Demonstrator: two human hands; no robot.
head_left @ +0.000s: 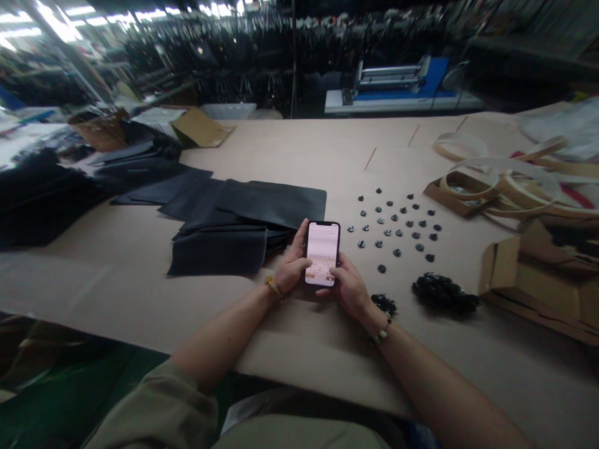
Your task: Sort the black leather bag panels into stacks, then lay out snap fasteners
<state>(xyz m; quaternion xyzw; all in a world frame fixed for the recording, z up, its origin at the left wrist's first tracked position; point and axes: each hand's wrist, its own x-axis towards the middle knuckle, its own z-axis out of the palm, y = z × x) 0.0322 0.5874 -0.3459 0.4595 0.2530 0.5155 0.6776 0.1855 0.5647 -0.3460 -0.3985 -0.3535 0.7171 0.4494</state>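
A smartphone [322,246] with a lit, pinkish screen and an on-screen keyboard is held upright above the table. My left hand [292,267] is wrapped round its left edge, the thumb over the keyboard. Round the lower right edge closes my right hand [350,284], its thumb also on the keyboard. Stacked dark sheets [219,249], leather-like, lie just left of the phone. To the right, several small dark round pieces [397,252] are spread out on the table. Two heaps of black small parts sit near my right wrist, the bigger heap [444,294] farther right.
An open cardboard box [552,274] stands at the right edge. Behind it are coiled beige strips [505,181] and a small cardboard tray [452,196]. More dark sheets [42,199] are piled at left. A blue machine [433,75] stands beyond the table [299,146].
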